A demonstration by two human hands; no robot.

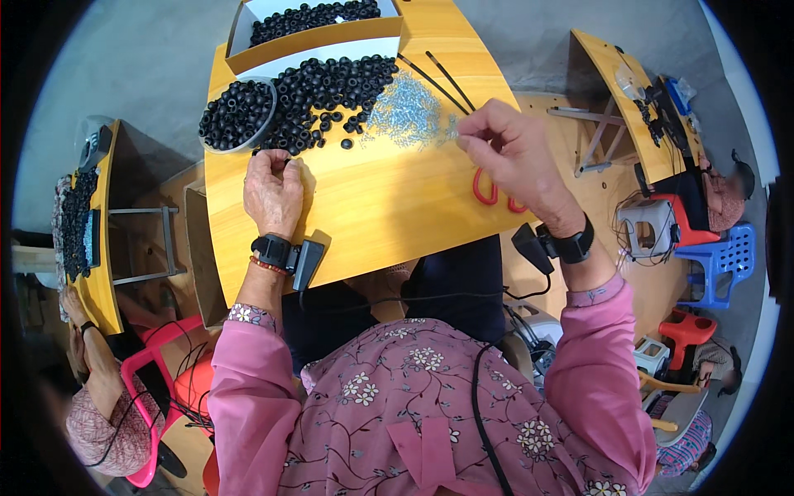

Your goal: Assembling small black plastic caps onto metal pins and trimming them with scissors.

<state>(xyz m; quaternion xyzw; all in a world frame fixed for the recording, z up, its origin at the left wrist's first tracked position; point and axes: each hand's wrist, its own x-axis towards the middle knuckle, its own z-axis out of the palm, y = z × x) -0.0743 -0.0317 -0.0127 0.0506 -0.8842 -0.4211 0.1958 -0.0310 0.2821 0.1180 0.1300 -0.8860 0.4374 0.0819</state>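
Observation:
My left hand (275,197) is closed at the near edge of a heap of black round beads with holes (331,87). Its fingertips pinch what looks like one black bead, mostly hidden by the fingers. Over the table's right side, my right hand (517,157) is raised with thumb and forefinger pressed together. Whatever they hold is too small to make out. Left of that hand lies a spread of tiny pale-blue pieces (405,109), too fine to name. Red scissor-like handles (485,188) lie below the right hand, partly covered by it. A stray black bead (346,144) sits just nearer than the heap.
A clear round tub (269,124) of black beads stands left, and a cardboard box (314,41) of them behind. Two dark rods (447,83) lie at the back right of the yellow table (356,215). A black cable (397,299) links my wrist devices. Other people sit at side tables.

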